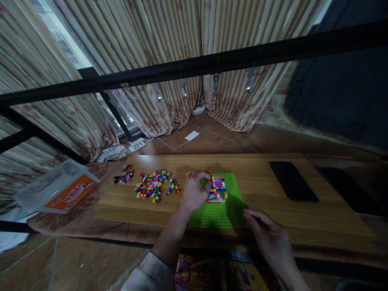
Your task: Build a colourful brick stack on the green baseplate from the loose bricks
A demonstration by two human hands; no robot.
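A green baseplate (226, 214) lies on a wooden board (266, 190) in front of me. On its far half stands a block of small multicoloured bricks (217, 188), a few layers high. My left hand (195, 190) rests curled on the plate, fingertips against the block's left side; what they pinch, if anything, is hidden. My right hand (269, 234) lies at the plate's near right corner, fingers loosely bent, nothing visible in them. Left of the plate is a heap of loose coloured bricks (153, 185), with a smaller heap (125, 174) further left.
A clear plastic box with an orange label (59, 190) sits at the far left. A black phone (292, 181) lies on the board to the right, another dark slab (348, 188) beyond it. Black metal bars (194, 68) cross above; curtains hang behind.
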